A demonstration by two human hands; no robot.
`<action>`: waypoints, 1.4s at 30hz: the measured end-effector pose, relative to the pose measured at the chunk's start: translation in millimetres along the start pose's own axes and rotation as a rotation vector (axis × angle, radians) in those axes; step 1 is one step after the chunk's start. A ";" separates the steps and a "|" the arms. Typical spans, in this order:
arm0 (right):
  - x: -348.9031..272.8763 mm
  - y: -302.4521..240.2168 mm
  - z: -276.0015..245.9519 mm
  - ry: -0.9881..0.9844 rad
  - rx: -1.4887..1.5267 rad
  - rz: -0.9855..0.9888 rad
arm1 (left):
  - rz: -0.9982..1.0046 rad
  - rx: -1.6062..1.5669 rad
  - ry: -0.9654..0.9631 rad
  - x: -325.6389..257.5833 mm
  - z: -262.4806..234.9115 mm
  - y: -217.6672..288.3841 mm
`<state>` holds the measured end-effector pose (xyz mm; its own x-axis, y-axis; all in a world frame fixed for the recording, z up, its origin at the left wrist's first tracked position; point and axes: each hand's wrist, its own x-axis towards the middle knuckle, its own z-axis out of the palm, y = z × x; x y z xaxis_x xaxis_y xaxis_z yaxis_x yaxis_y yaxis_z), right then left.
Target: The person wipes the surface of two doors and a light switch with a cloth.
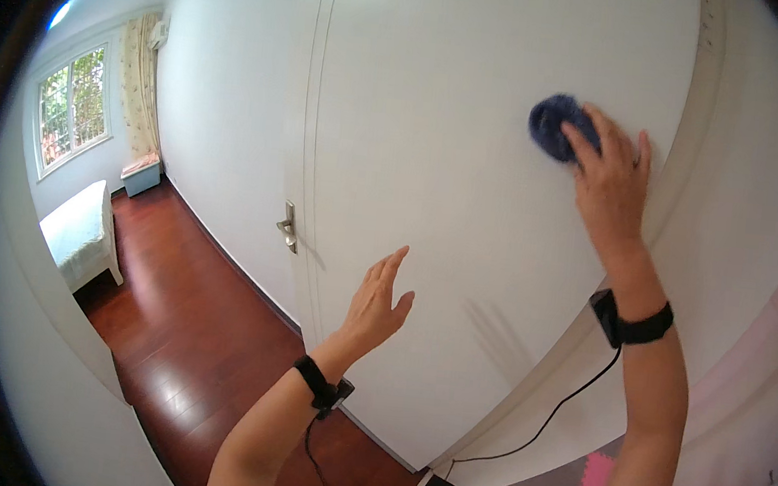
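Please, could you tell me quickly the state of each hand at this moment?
Left hand: open, holding nothing.
Right hand: holding a dark blue fluffy pad at the white door.

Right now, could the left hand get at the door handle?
Probably yes: the left hand is open and holds nothing, and no object shows between it and the door handle, which is up to its left on the white door.

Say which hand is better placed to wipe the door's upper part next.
Likely the right hand: it holds the dark blue fluffy pad, apparently against the white door, high up. The left hand is open, looks empty and sits lower, nearer the door handle.
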<state>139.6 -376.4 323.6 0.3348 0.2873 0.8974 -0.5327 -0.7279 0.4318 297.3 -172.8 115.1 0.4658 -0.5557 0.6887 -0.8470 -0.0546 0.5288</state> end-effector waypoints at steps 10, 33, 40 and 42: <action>72.1 31.4 7.9 0.153 -0.093 -0.059 | 0.151 0.129 0.056 59.9 -9.6 -15.1; -171.3 -139.0 65.0 -0.451 0.092 -0.648 | 0.107 0.274 -0.196 70.1 -28.8 -78.1; 3.3 -58.3 31.6 -0.077 -0.143 -0.279 | 0.062 0.341 -0.175 85.9 -42.3 -81.3; 52.2 -39.3 22.2 0.019 -0.194 -0.170 | 0.058 0.396 -0.135 91.0 -48.8 -77.6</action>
<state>195.2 -346.6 351.5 0.4184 0.4084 0.8112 -0.6100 -0.5354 0.5842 418.0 -178.7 161.0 0.3992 -0.6693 0.6266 -0.9160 -0.3203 0.2413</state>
